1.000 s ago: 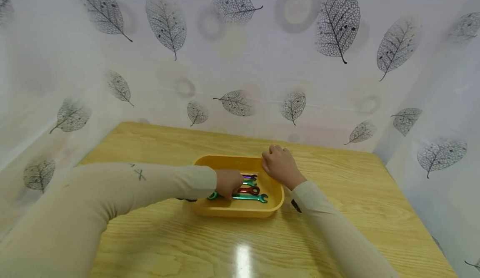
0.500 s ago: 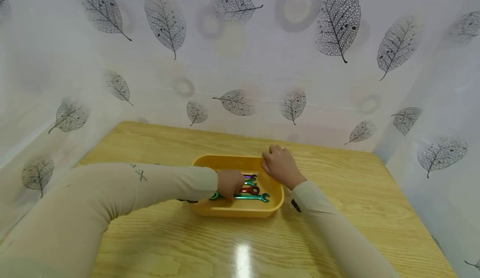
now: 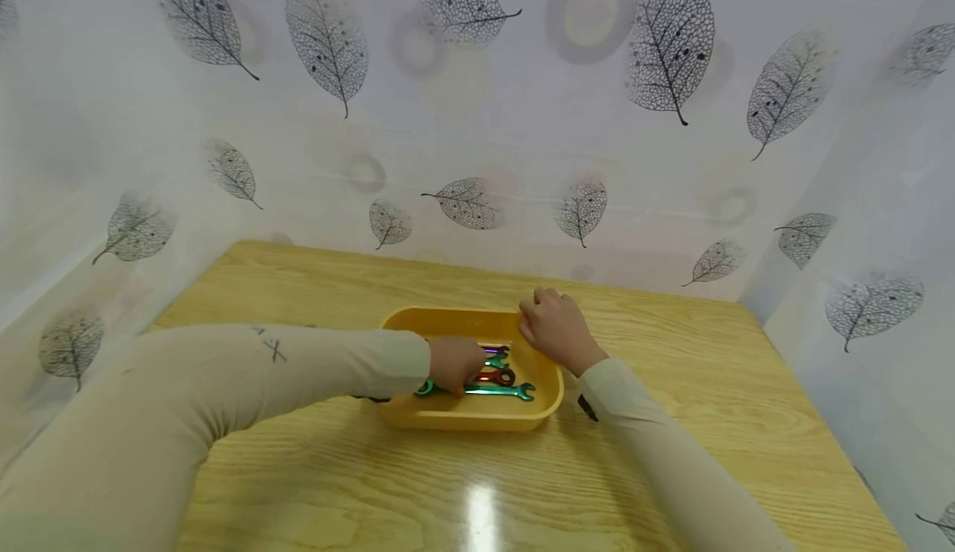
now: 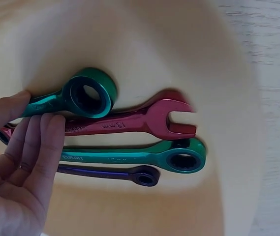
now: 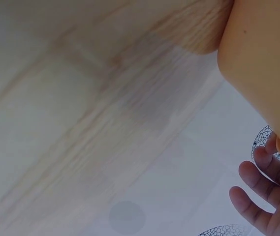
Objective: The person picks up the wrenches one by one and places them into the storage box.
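Yellow tray sits on wood-grain table, near rear edge; wood stretches wide on both sides and in front. Left hand reaches over tray's left rim, pinching green ratchet wrench between thumb and fingers. Right hand grips far right rim. Pinched wrench: glossy metallic, thick ring end, nearest tray's front wall. Beside it: red wrench, second green wrench, slim purple wrench.
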The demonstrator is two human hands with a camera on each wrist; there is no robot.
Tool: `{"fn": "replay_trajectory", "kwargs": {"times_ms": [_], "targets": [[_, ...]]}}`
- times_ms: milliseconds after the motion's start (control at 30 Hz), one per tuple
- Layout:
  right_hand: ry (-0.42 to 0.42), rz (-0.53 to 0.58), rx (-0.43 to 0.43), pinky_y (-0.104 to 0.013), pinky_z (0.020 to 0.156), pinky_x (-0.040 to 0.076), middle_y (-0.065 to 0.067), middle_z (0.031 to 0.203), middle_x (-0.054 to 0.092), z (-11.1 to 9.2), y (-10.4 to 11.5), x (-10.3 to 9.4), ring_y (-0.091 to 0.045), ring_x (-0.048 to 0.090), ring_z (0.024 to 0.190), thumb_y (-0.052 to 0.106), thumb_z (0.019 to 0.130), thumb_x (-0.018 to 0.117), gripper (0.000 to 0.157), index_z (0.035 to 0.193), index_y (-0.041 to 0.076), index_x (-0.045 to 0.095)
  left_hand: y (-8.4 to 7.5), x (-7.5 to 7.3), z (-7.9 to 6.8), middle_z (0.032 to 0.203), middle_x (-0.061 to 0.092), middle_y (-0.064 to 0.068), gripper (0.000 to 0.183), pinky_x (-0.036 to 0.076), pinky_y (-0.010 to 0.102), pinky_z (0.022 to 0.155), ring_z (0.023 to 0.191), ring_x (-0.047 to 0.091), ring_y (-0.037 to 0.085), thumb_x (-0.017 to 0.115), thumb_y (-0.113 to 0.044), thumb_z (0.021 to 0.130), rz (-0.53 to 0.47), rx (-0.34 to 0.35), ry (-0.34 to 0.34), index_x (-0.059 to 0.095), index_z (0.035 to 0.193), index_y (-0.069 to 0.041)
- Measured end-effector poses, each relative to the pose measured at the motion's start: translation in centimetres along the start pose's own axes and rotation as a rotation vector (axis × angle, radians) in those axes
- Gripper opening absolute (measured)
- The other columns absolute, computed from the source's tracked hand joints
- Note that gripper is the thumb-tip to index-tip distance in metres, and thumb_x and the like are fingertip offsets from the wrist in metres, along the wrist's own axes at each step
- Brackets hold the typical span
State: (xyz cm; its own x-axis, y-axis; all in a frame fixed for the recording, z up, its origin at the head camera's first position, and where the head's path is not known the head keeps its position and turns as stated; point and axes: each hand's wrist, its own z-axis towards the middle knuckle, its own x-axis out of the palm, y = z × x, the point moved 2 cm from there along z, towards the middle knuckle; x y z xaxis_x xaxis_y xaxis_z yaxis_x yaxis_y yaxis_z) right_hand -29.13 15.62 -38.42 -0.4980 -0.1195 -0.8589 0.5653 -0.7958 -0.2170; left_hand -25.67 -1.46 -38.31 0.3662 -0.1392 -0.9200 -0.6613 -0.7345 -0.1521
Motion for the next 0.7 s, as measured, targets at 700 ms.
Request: {"fn": "replay_trajectory", "kwargs": {"times_ms": [700], "targets": [[0.019, -0.018, -0.003, -0.03, 0.051, 0.034, -0.005, 0.065, 0.044, -0.07, -0.03, 0.23, -0.018, 0.041, 0.056, 0.016, 0.086, 0.058, 0.012, 0.076, 0.009, 0.058, -0.29, 0.17, -0.12, 0.067, 0.046, -0.005, 0.021, 0.037, 0.022, 0.058, 0.063, 0.042, 0.011, 0.074, -0.011, 0.077, 0.036, -0.034, 0.003, 0.054, 0.074, -0.012]]}}
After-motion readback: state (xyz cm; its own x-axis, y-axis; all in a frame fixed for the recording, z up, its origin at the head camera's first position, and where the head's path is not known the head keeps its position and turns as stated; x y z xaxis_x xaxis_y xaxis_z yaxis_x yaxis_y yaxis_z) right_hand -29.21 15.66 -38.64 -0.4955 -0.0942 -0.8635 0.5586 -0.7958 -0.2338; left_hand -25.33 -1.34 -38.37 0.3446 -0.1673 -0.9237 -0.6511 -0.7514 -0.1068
